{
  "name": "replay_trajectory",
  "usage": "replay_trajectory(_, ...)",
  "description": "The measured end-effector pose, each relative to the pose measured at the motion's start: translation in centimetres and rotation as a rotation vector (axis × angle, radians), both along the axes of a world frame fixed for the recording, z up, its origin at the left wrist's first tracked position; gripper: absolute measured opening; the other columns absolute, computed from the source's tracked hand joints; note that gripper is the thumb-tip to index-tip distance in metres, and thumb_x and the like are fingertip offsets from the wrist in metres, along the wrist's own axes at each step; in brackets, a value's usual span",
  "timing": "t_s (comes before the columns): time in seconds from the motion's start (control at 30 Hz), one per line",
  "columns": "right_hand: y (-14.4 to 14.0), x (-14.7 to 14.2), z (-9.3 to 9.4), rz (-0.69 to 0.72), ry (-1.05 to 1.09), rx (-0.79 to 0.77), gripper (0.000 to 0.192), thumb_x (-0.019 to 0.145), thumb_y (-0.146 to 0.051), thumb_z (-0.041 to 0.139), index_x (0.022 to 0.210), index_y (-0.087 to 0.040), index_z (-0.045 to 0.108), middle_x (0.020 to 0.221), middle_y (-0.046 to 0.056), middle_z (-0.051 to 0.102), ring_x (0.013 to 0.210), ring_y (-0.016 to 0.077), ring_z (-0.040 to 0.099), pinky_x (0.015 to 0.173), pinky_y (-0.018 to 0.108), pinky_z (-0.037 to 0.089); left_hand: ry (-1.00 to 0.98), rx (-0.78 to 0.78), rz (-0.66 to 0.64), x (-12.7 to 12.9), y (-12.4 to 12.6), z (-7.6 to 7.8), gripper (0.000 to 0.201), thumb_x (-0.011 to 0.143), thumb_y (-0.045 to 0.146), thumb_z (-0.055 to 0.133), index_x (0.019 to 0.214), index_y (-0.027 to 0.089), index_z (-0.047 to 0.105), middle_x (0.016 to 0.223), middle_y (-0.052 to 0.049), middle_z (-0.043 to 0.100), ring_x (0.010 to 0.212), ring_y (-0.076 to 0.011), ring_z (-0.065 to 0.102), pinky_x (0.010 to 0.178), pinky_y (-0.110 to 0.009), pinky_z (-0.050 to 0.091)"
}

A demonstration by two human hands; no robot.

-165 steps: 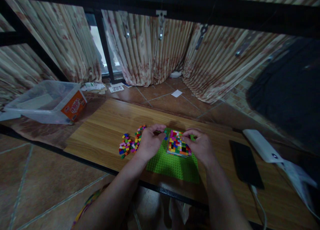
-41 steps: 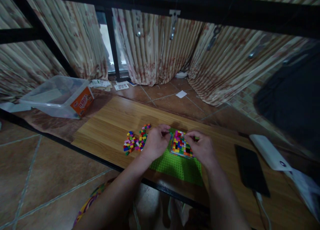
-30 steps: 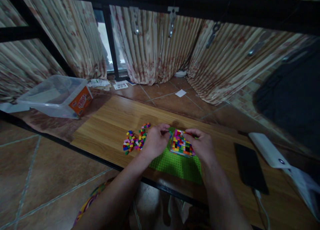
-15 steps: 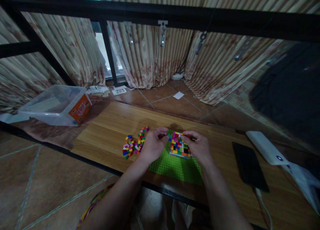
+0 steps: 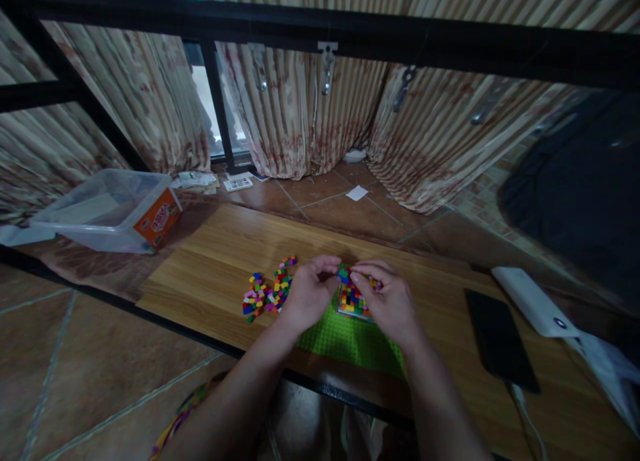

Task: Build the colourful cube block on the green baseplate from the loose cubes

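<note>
Both hands meet over the far edge of the multicoloured brick block (image 5: pixel 351 299), which sits on the green baseplate (image 5: pixel 345 337) near the front of the wooden tabletop (image 5: pixel 225 247). On the left hand (image 5: pixel 307 294) the fingers are curled, tips pinched at the block's far left corner; whether that grip closes on a single small brick or only presses on the block cannot be told, since the fingertips cover the spot. Over the right part of the block the right hand (image 5: pixel 390 304) lies with curled fingers, hiding much of the top; its grip is also unclear, and any piece under it is out of sight. Only a patch of red, yellow, blue and green studs shows between the two hands.

Just left of the left hand lies a loose pile of small coloured bricks (image 5: pixel 265 293), apart from the baseplate. To the right on the tabletop a dark phone (image 5: pixel 500 337) lies flat with a cable leaving its near end, and beyond it a white power bank (image 5: pixel 530 301). Far left, off the tabletop, stands a clear plastic tub (image 5: pixel 105 207) with an orange label whose print is too blurred to read. Dim light and blur swallow the fine detail.
</note>
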State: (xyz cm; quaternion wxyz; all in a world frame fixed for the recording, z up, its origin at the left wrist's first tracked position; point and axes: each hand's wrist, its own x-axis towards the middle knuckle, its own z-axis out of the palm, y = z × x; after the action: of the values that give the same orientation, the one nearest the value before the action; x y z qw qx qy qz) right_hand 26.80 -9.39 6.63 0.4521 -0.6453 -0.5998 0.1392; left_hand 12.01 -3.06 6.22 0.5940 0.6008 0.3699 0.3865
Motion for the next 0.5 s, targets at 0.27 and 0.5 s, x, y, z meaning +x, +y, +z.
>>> replay_trajectory(0.27, 0.0, -1.1, 0.2, -0.008, 0.054, 0.018, 0.016, 0.086, -0.029, 0.058, 0.086, -0.023, 0.073, 0.094, 0.006, 0.069, 0.091, 0.0200, 0.063, 0.083, 0.036, 0.049, -0.047, 0.037, 0.005, 0.2, -0.5, 0.0, 0.021, 0.078, 0.009, 0.061, 0.098, 0.014, 0.064, 0.089, -0.004, 0.069, 0.082, -0.0122, 0.065, 0.080, -0.025, 0.052)
replay_trajectory(0.5, -0.2, -1.7, 0.3, -0.069, -0.084, 0.124, 0.013, 0.086, -0.026, 0.060, 0.081, -0.023, 0.071, 0.090, 0.004, 0.069, 0.089, 0.0208, 0.060, 0.082, 0.038, 0.047, -0.058, 0.057, 0.052, 0.3, -0.7, 0.0, 0.019, 0.078, 0.010, 0.062, 0.096, 0.013, 0.067, 0.090, -0.006, 0.071, 0.082, -0.0136, 0.066, 0.079, -0.026, 0.053)
